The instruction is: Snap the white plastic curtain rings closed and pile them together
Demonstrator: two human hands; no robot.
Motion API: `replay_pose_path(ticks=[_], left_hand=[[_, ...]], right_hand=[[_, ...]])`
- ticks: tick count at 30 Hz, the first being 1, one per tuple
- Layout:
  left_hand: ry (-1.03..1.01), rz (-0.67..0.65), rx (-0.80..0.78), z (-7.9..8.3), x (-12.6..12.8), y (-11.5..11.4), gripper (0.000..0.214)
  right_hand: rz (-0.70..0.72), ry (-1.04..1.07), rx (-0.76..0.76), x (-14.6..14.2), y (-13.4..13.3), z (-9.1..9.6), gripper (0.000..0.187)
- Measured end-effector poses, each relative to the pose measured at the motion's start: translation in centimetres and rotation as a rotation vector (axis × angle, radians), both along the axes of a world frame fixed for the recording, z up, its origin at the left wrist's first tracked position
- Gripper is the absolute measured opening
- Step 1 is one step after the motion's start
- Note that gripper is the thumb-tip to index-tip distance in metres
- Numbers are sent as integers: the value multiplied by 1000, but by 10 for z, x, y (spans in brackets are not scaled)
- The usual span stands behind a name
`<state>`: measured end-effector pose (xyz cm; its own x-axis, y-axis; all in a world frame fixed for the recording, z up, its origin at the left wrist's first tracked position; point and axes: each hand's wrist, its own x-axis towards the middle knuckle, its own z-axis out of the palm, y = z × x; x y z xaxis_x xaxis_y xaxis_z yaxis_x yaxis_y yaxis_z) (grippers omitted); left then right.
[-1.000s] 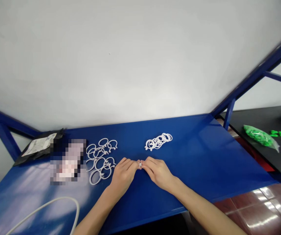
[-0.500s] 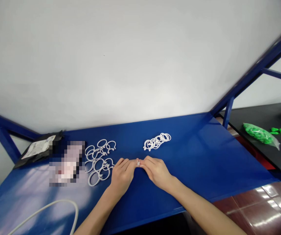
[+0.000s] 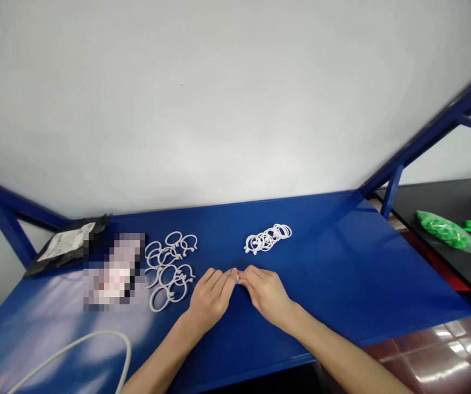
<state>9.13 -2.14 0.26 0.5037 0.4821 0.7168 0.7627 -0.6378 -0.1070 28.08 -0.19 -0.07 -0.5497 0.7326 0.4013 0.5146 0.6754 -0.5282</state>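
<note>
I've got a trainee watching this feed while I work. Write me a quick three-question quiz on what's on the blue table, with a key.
1. True or false: the black package lies on the blue table, to the left of the spread-out white rings as the camera sees it.
2. Which hand is nearer those spread-out white rings?
A. The left hand
B. The right hand
3. Fill in the blank: the fingers of both hands meet at a small ____ piece, mostly hidden.

Key: 1. True. 2. A. 3. White.
</note>
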Motion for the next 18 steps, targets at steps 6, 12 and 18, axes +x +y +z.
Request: replay_pose_path(ticks=[6,12,18], left_hand=[[5,-7,17,-3,3,3,17],[-41,14,-168,2,1,9,23],[-124,339,-177,5,-30,22,31]], right_hand=[[42,-1,-25,7,7,-1,25],[-28,78,-37,7,12,2,20],[-287,172,168,22,27,9,14]])
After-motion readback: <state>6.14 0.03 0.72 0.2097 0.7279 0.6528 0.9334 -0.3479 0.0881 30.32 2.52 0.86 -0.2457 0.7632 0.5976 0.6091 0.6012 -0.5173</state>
